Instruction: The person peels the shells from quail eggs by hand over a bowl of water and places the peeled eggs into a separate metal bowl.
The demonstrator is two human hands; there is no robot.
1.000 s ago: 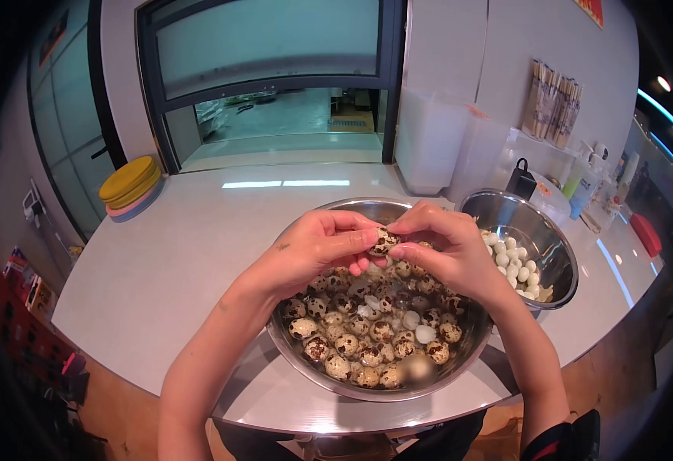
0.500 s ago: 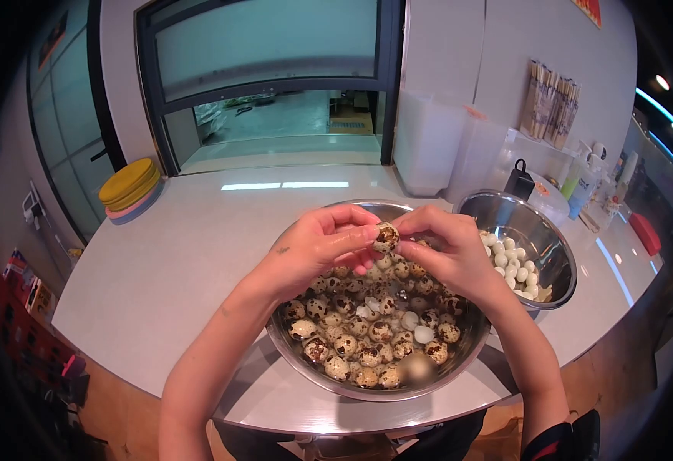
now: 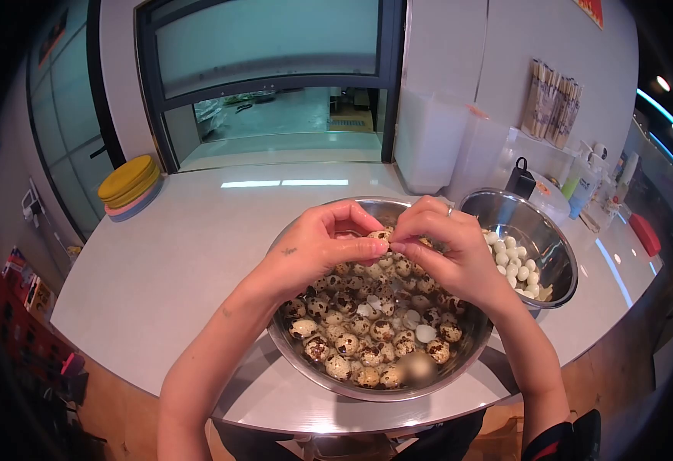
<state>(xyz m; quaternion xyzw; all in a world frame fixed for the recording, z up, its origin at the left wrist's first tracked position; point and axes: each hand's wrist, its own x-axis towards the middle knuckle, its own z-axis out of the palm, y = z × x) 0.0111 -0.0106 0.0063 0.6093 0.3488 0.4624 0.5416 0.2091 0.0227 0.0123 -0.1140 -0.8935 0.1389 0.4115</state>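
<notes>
A speckled quail egg [image 3: 380, 235] is held between the thumb and fingers of my left hand [image 3: 325, 240], above a large steel bowl [image 3: 278, 349]. My right hand [image 3: 452, 250], with a ring on one finger, pinches at the egg's right side; its fingertips and thumb touch the shell and partly cover it. Below both hands, the bowl holds many speckled quail eggs [image 3: 346, 343] in water, with pale bits of shell [image 3: 426, 333] among them. A second steel bowl [image 3: 563, 265] stands to the right, behind my right hand, with peeled white eggs [image 3: 522, 273] in it.
Stacked yellow, pink and blue plates [image 3: 130, 184] sit at the counter's [image 3: 160, 284] back left. White plastic bins [image 3: 429, 146] stand behind the bowls. Pump bottles [image 3: 578, 180], a black object [image 3: 520, 181] and a red item [image 3: 644, 233] are along the right side.
My right fingers have curled closer over the egg, and the hand has turned so that its ring shows. The egg is now more covered by my fingers. The bowls have stayed in place.
</notes>
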